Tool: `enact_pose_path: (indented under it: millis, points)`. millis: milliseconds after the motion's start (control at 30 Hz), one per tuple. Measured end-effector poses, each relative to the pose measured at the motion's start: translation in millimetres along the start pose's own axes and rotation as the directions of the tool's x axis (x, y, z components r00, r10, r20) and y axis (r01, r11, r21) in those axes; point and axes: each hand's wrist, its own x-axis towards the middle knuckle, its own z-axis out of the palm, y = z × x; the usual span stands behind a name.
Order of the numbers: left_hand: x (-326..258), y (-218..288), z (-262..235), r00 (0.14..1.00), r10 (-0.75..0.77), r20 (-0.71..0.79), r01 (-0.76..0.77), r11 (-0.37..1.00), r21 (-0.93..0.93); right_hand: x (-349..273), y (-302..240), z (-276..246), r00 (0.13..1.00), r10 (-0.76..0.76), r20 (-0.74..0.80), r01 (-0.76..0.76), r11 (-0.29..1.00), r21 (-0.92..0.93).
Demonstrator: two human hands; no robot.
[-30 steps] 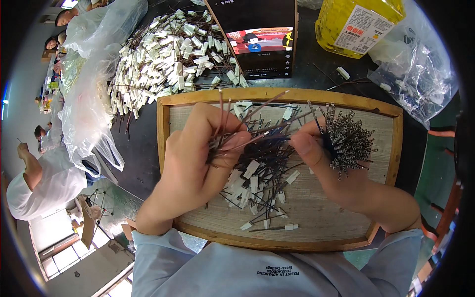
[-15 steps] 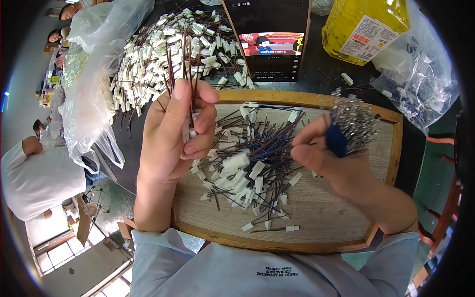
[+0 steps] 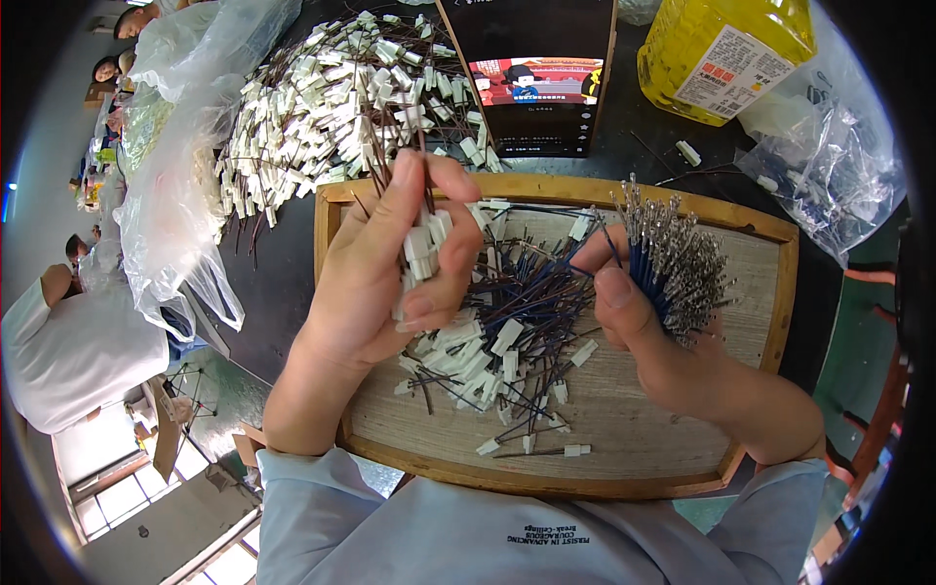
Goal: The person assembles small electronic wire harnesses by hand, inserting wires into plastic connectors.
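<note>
Head view
Yellow jug: top right on the bench, yellow plastic with a white and red label on its side.
Clear bags: one at the right edge holding small white parts and dark wires; others crumpled along the left.
Dark screen: stands behind the tray, a bright coloured picture across its lower part.
Loose pile: brown wires with white plugs, heaped on the bench beyond the tray.
Wooden tray: holds a tangle of blue and brown wires with white plugs in its middle.
Left hand: fingers closed on a small bunch of plugged wires — held above the tray's left half.
Right hand: pinched shut round a blue wire bundle, metal tips fanned upward.
Change: half a second ago the left hand was higher, over the tray's far rim — now it is lower and its bunch shows white plugs.
</note>
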Motion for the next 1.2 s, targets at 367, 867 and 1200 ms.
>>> enact_pose_path:
  millis: [367, 867, 1200]
  points:
    - [-6.1, -0.3, 19.9, 0.993, -0.108, 0.055, 0.095, 0.975, 0.201, -2.9, 1.7, -1.3, 0.95, -0.288, 0.121, 0.311, 0.914, -0.262]
    - [-17.4, -10.2, 29.8, 0.999, 0.02, -0.033, 0.005, 0.782, 0.623, -6.8, -0.5, -3.9, 0.962, -0.229, 0.151, 0.267, 0.904, -0.333]
    - [-19.3, -9.1, 31.4, 0.997, 0.055, 0.051, -0.073, 0.568, 0.82, 1.7, 7.7, -9.0, 0.871, -0.439, 0.221, 0.491, 0.787, -0.373]
